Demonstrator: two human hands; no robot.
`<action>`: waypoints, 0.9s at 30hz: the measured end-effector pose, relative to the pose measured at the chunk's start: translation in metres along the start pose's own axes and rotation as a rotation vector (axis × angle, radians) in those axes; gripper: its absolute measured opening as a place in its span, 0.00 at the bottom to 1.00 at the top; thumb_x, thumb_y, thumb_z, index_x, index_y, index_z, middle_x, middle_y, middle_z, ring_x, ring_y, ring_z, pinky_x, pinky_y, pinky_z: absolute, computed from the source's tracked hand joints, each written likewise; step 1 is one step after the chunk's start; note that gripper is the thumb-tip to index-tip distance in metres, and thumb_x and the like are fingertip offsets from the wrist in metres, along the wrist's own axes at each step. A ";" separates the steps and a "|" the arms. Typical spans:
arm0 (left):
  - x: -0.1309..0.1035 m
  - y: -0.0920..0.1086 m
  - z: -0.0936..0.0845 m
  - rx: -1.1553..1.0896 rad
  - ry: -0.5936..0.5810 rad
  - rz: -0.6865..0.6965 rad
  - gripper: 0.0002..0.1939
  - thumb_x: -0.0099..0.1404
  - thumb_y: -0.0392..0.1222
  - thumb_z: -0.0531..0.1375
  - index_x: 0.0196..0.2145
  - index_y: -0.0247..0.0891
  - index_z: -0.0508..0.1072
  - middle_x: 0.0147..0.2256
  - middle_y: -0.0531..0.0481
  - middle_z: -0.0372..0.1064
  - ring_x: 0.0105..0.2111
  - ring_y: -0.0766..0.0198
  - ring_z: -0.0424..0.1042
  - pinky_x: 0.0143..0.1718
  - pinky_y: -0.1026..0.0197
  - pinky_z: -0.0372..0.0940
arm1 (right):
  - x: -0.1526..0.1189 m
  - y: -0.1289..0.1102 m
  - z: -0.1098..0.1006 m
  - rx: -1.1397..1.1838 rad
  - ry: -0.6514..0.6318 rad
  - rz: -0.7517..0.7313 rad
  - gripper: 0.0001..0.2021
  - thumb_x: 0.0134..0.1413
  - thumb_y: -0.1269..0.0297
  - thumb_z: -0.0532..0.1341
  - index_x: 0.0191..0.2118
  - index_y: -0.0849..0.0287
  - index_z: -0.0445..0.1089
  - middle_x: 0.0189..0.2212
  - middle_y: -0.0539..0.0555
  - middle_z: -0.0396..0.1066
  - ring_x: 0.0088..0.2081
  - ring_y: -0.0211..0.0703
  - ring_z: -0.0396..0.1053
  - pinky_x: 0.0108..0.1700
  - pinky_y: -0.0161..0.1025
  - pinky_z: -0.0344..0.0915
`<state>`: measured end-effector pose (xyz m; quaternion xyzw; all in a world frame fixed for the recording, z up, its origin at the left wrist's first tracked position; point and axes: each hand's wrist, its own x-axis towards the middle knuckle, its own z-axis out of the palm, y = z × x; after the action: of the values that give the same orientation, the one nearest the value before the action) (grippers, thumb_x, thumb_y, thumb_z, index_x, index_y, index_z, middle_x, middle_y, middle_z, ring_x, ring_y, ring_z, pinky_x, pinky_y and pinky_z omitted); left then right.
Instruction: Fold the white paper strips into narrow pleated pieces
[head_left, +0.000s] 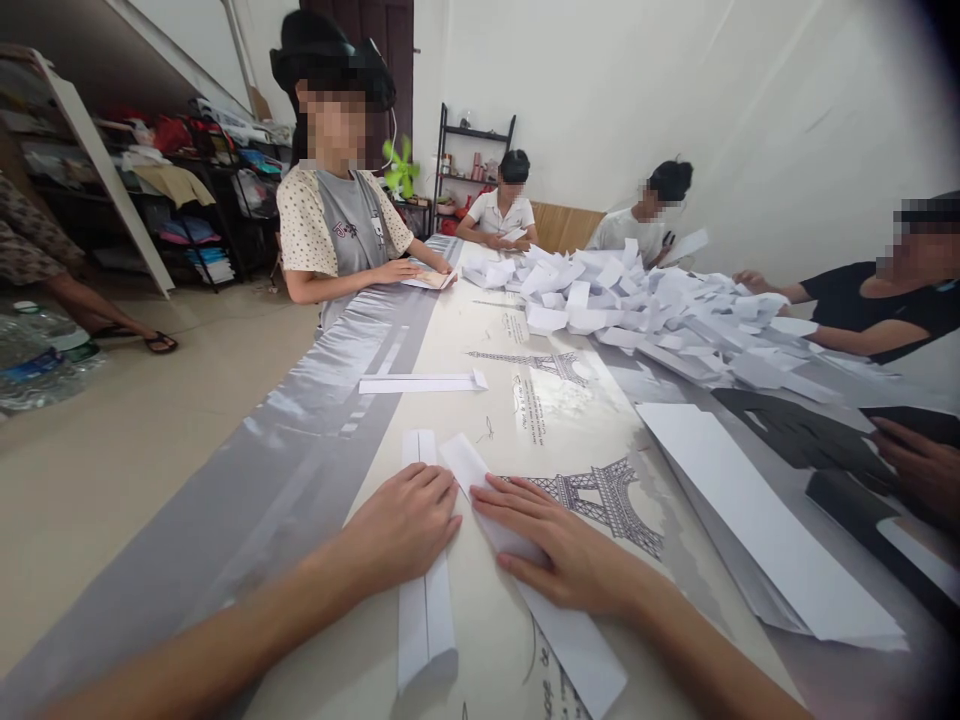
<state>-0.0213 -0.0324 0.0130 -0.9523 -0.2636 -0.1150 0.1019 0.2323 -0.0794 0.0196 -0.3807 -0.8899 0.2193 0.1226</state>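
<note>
My left hand (pixel 409 522) rests with curled fingers on a folded white paper strip (pixel 426 630), which has a dark line along its middle. Beside it, my right hand (pixel 544 535) lies with fingers stretched out and slightly apart over a second folded white paper strip (pixel 574 640). This strip slants from upper left to lower right and touches the table under my palm. My left fingertips are bent down and partly hidden. A third narrow folded paper strip (pixel 420 383) lies crosswise farther up the table.
A large heap of folded white papers (pixel 637 290) covers the far right of the table. Nearer, a stack of long white sheets (pixel 757 530) lies by my right arm. Several people sit or stand around the table (pixel 300 480). Plastic bottles (pixel 45 350) stand on the left floor.
</note>
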 end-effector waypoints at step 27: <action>0.003 -0.003 0.019 -0.135 0.133 -0.060 0.16 0.77 0.42 0.49 0.48 0.30 0.72 0.56 0.31 0.69 0.60 0.47 0.67 0.59 0.47 0.66 | -0.002 0.004 0.000 -0.007 0.035 -0.036 0.30 0.69 0.57 0.58 0.72 0.48 0.52 0.72 0.50 0.51 0.73 0.48 0.46 0.74 0.57 0.44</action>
<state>-0.0176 -0.0233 -0.0037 -0.9389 -0.2765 -0.1987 0.0511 0.2361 -0.0781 0.0176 -0.3687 -0.8952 0.2070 0.1410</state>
